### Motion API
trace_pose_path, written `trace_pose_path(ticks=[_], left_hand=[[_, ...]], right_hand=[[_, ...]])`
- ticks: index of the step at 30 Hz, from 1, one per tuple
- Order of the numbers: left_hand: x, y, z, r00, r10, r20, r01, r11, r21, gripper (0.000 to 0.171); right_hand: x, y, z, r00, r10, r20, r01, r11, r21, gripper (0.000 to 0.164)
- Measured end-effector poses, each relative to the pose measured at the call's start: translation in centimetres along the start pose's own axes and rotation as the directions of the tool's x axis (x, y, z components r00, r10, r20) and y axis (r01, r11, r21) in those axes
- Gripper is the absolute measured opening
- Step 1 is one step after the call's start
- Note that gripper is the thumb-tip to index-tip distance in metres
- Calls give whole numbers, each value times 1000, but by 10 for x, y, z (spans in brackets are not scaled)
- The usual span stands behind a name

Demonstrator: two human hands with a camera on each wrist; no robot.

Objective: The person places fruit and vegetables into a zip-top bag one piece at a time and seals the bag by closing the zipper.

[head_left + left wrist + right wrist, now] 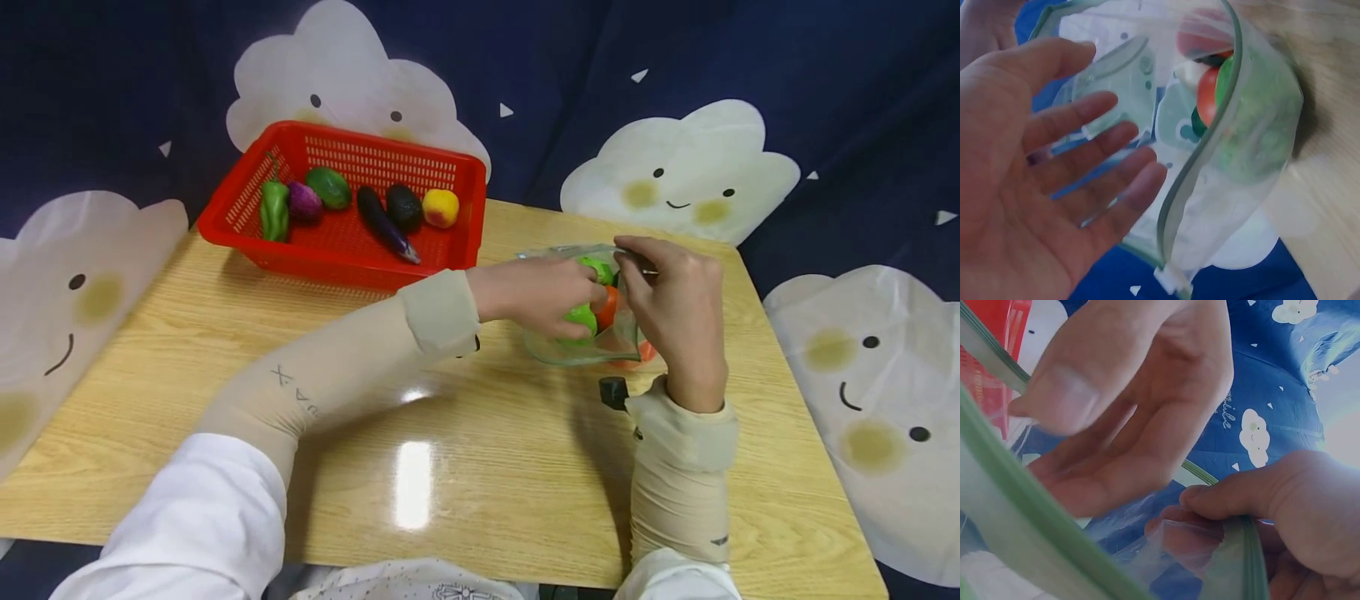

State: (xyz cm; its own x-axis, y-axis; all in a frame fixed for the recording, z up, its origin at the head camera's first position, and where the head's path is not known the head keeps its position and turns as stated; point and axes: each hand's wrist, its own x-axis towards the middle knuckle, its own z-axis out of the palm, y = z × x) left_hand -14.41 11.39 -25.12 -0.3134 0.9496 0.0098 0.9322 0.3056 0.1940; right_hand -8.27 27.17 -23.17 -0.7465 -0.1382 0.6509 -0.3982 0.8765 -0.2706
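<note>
A clear zip bag (551, 356) with a green-edged mouth stands on the table, its mouth spread wide. My right hand (678, 292) pinches the bag's edge between thumb and fingers, also plain in the right wrist view. Over the mouth reaches my left hand (543, 292), fingers spread and slightly bent, with nothing in its palm in the left wrist view. Inside the bag lie a bright green piece (581, 323), another green piece (596, 268) and an orange-red round piece (607, 308). The left wrist view also shows a red item (1200, 34) behind the clear plastic.
A red plastic basket (322, 265) at the back left holds a green pepper (274, 210), a purple onion-like piece (304, 202), a green oval piece (328, 187), an eggplant (384, 223), an avocado (404, 207) and a yellow fruit (440, 207). A cloud-patterned curtain (525, 67) hangs behind.
</note>
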Motion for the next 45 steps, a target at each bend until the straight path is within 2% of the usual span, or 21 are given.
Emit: trace_pose_path(ticks=[6,14,17,20,24,30,33,40,42,45], left_hand=[[-11,-10,-15,995,101,-13,-102,993,-61,28],[-27,-21,-32,996,90,6,-88,989,-120,27],[-35,-26,-38,998,56,37,-49,985,-167,27],[-43,-33,-44,998,-9,58,19,983,-180,28],[-49,-42,-49,995,-87,56,95,982,-162,29],[-60,-65,-57,985,-172,34,175,973,-148,30],[-68,-78,-63,972,-235,26,237,962,-133,33],[-88,-118,-71,920,-387,59,392,907,-153,36],[-96,-131,-70,899,-434,61,438,884,-164,37],[-109,-150,-67,856,-513,70,517,839,-171,41]], right_hand=[[0,0,0,1000,-1,2,1,1000,5,21],[0,-1,1,1000,1,-1,-1,1000,5,20],[1,-1,2,1000,6,3,-6,1000,-2,21],[2,-2,2,1000,6,7,-6,1000,-10,20],[2,-2,3,1000,0,5,0,1000,-12,20],[1,-2,3,1000,0,9,0,1000,-8,20],[1,-2,3,1000,-4,6,4,1000,-10,20],[0,-3,2,1000,0,11,0,1000,-14,20],[-1,-3,2,1000,-2,15,2,1000,-16,20],[-2,-5,3,1000,-2,16,2,1000,-18,20]])
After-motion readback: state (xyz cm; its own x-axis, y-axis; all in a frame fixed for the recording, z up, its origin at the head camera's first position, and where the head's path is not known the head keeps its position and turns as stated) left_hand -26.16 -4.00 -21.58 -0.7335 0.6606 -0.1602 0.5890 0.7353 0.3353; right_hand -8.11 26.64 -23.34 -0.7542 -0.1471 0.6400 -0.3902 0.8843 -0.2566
